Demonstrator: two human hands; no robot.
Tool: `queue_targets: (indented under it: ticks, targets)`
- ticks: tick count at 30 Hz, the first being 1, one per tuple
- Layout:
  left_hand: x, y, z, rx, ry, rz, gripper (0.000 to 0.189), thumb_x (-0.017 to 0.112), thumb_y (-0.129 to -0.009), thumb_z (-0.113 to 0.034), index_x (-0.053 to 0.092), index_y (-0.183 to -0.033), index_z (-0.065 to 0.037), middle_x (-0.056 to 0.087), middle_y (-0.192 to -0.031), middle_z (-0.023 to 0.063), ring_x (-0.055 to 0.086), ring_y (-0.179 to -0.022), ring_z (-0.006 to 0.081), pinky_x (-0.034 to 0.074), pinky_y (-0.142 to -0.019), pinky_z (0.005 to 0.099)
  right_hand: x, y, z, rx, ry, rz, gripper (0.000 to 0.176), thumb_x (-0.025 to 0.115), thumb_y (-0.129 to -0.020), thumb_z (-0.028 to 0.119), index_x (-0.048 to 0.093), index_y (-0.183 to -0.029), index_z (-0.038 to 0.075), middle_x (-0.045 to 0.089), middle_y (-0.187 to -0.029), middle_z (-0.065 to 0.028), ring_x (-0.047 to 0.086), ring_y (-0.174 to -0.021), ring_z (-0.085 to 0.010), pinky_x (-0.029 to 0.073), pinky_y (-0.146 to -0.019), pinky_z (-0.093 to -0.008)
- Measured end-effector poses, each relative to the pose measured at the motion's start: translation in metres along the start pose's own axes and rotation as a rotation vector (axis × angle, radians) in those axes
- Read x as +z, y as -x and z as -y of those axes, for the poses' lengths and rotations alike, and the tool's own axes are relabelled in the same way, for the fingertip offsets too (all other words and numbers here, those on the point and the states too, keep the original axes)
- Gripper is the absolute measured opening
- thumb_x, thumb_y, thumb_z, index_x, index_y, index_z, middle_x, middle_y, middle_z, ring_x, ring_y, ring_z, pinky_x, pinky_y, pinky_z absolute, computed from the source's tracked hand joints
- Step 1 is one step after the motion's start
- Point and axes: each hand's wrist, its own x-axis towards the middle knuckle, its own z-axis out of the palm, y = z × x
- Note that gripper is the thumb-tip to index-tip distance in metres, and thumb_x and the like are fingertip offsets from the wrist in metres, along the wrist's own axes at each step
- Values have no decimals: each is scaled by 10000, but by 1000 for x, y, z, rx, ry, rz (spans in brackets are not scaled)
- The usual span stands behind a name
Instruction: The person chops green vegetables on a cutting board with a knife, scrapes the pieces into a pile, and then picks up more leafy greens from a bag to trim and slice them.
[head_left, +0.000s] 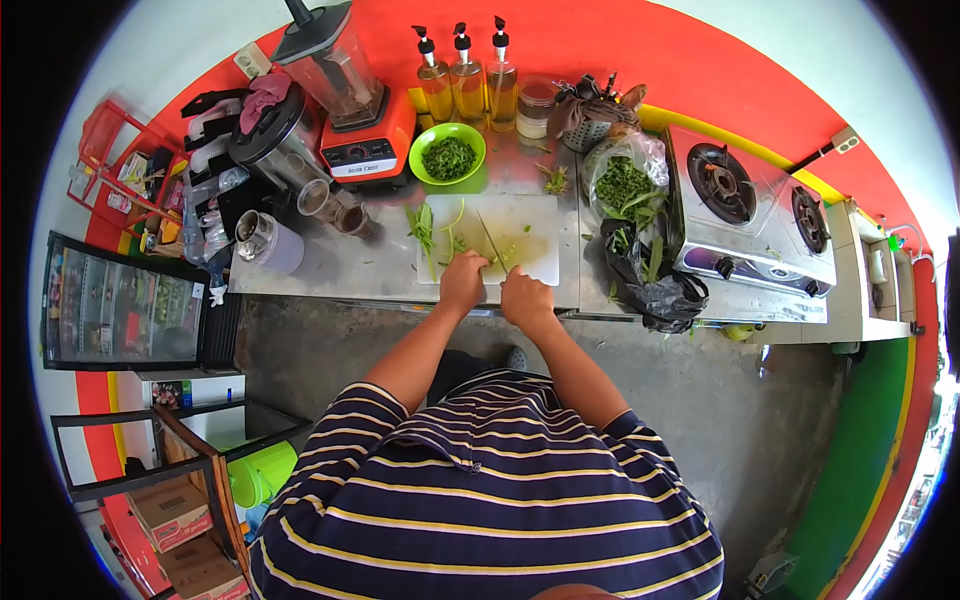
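My right hand point(526, 298) is wrapped round the handle of a kitchen knife point(489, 234), whose blade points away from me over a white cutting board point(540, 215). Close beside it, my left hand point(463, 281) is closed at the board's near edge, left of the blade. What its fingers hold is hidden. Chopped green bits lie around the blade, and a few green stems are just beyond my left hand. Leafy greens point(421, 229) rest on the board's left side. Behind the board, a lime-green bowl point(474, 174) holds chopped greens.
To the right are a plastic bag of greens point(624, 183), a black plastic bag point(668, 296) and a gas stove point(752, 240). A red blender point(368, 148), a steel-and-white container point(275, 245) and clear cups point(316, 200) stand left. Pump bottles point(466, 88) line the wall.
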Motion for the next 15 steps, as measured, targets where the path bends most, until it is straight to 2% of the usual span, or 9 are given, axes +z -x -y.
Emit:
queue_targets:
  ticks: [4,7,8,11,13,15]
  targets:
    - [-1,-6,0,-12,53,16,187,570,-824,0,743,-859,-60,683,-908,126,644,-911,352,513,-802,449,1,7,5,18,-43,65,395,516,-1019,371,497,-1161,3,728,-1009,-214,721,-963,-373,563,-849,-472]
    - [0,-9,6,-1,58,-4,166,583,-814,-7,740,-839,-54,678,-870,145,645,-882,365,509,-786,462,0,7,5,34,-40,12,391,512,-1021,367,523,-1149,-2,726,-1017,-217,718,-982,-368,561,-857,-467]
    - [4,-8,13,53,58,-37,152,594,-805,-8,736,-834,-55,678,-875,149,646,-876,367,508,-773,472,-5,4,5,33,-33,66,398,510,-1021,366,522,-1171,-2,727,-1019,-217,720,-984,-363,563,-853,-467]
    - [2,-8,11,39,81,-41,140,595,-803,-9,727,-820,-52,673,-870,158,645,-858,373,510,-765,471,-3,0,4,8,17,60,401,511,-1019,373,494,-1183,7,730,-1010,-211,722,-976,-360,565,-843,-470]
    - [3,-7,8,-11,97,-8,127,601,-797,2,720,-812,-41,671,-859,163,643,-842,379,511,-759,468,8,3,7,31,22,69,387,520,-1013,366,495,-1161,10,729,-1004,-211,724,-964,-360,566,-839,-468]
    - [2,-6,7,-9,109,-67,121,609,-791,12,719,-822,-27,667,-852,169,643,-835,380,511,-754,466,11,4,8,59,-41,61,366,527,-1008,355,524,-1115,5,728,-998,-210,725,-954,-361,566,-837,-468]
